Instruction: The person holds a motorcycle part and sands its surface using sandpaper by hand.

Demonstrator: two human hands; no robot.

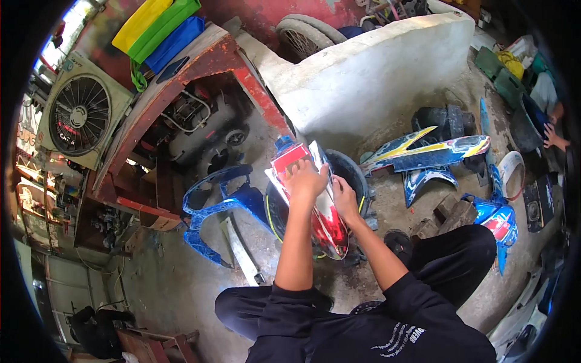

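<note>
A motorcycle fairing panel [327, 222], long and pointed, with worn red, white and blue paint, lies tilted over a black tub [353, 167] between my knees. My left hand [305, 181] rests on top of the panel's upper part, fingers spread on its surface beside a red patch. Whether anything thin lies under those fingers is hidden. Along the panel's right edge, my right hand [345, 198] is closed on it, with the fingertips partly out of sight.
Left of the tub lie a blue fairing frame [233, 202] and a pale strip [242, 254]. To the right are blue-white-yellow panels [433, 154], wooden blocks [454, 215] and a blue cowl [499, 224]. A red workbench [200, 57] and white low wall [375, 72] stand beyond. Another person's hand [552, 136] shows far right.
</note>
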